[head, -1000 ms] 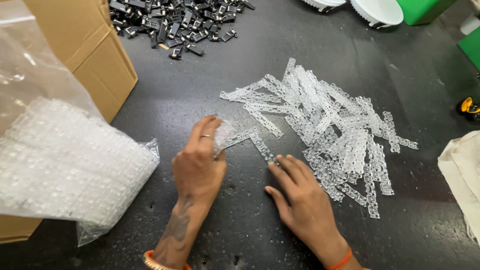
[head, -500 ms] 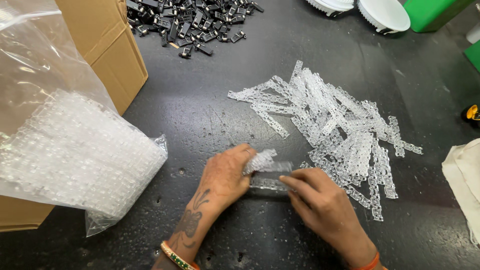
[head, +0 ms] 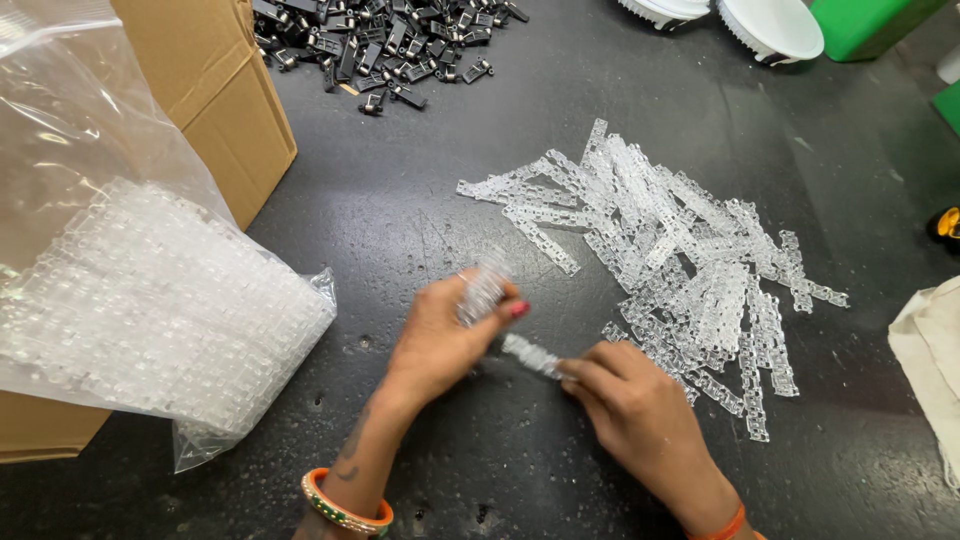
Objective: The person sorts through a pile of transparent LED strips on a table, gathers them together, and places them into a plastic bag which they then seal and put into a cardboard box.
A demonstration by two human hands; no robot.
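Observation:
My left hand [head: 440,335] is closed around a small bundle of clear plastic strips [head: 484,288], blurred by motion, just above the dark table. My right hand [head: 625,395] pinches the end of one clear strip [head: 530,354] that reaches toward the left hand. A loose pile of the same clear strips [head: 680,250] lies spread on the table just right of and beyond both hands.
A clear plastic bag full of strips [head: 140,290] lies at the left against a cardboard box [head: 220,90]. Small black parts [head: 385,35] are heaped at the far edge. White round dishes [head: 770,25], a green bin [head: 870,20] and a white cloth [head: 930,350] lie to the right.
The left hand picked up strips from the table and lifted them. The right hand closed on a single strip and both hands came together near the table's front.

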